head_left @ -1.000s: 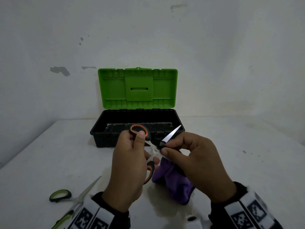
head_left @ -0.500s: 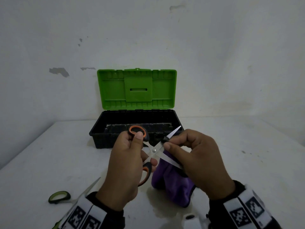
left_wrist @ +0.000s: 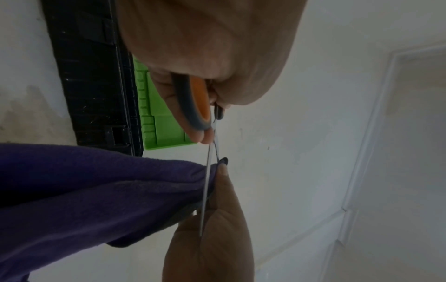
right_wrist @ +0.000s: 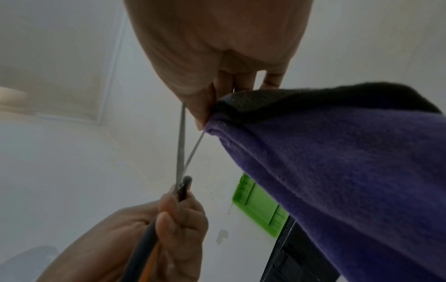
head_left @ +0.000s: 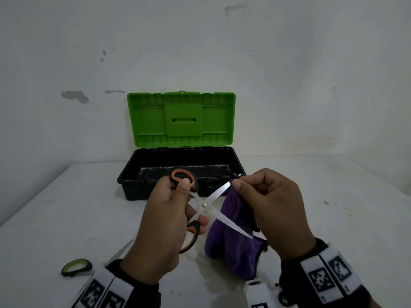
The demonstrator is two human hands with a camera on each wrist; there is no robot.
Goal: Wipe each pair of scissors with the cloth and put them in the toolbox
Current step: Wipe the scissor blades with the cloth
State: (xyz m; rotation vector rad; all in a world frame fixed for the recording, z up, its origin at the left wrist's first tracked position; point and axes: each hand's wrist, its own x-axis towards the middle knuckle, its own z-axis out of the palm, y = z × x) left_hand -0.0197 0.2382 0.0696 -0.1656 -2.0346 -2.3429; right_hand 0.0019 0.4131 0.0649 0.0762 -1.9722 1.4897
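Note:
My left hand (head_left: 169,218) grips the orange-and-black handles of a pair of scissors (head_left: 205,205), whose blades stand spread wide in an X above the table. My right hand (head_left: 266,210) pinches the purple cloth (head_left: 231,243) around the tip of the upper blade; the cloth hangs down below, behind the lower blade. In the left wrist view the blades (left_wrist: 208,183) show edge-on against the cloth (left_wrist: 96,190). In the right wrist view the cloth (right_wrist: 337,171) drapes from my fingers. The black toolbox (head_left: 133,181) stands open behind, its green lid (head_left: 181,121) upright.
A second pair of scissors with green-and-black handles (head_left: 76,266) lies on the white table (head_left: 55,218) at the near left, partly hidden by my left wrist. The toolbox sits against a white wall (head_left: 200,52).
The scissor blades have spread from nearly shut to a wide X. My right hand has slid the cloth outward along the upper blade toward its tip.

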